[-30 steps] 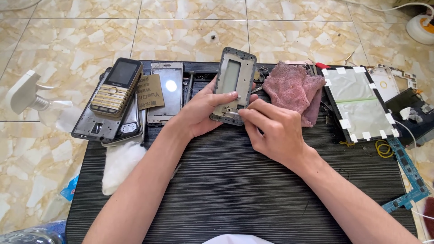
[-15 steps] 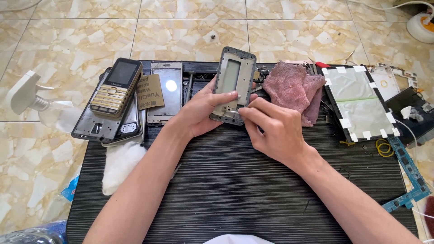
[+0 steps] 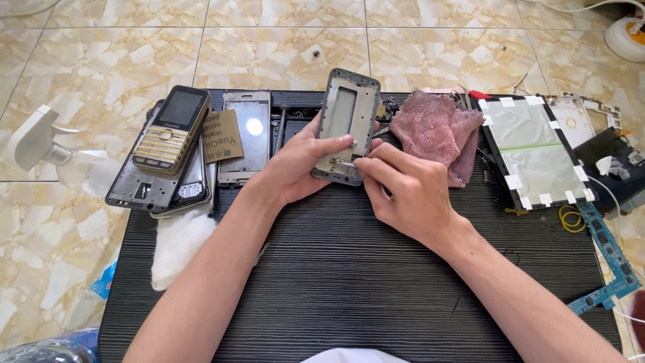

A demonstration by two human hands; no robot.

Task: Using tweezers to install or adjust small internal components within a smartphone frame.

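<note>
At the middle of the mat: a grey phone frame (image 3: 348, 124) is held tilted up off the black ribbed mat (image 3: 349, 282), its lower end toward the person.
Left hand: left hand (image 3: 299, 165) clasps the frame from the left, thumb across its lower front, fingers behind it.
Right hand: right hand (image 3: 403, 191) pinches a thin metal tool (image 3: 344, 162), likely tweezers, with its tip on the frame's lower end.
Change: against the 2 earlier views almost nothing has shifted; frame, both hands and tool tip sit in the same places.
Meaning: fine work at 1 spot on the frame's lower end seems to be going on, not finished.
Left of the frame: a gold keypad phone (image 3: 168, 131) lies on a stack of phone parts, with a brown card label (image 3: 222, 136) and a silver phone panel (image 3: 247, 134) beside it.
Right of the frame: a pink cloth (image 3: 437, 131), then a taped tablet panel (image 3: 534, 151).
Near left: white wadding (image 3: 178, 245) at the mat's edge.
Far right edge: a blue circuit strip (image 3: 608, 259).
</note>
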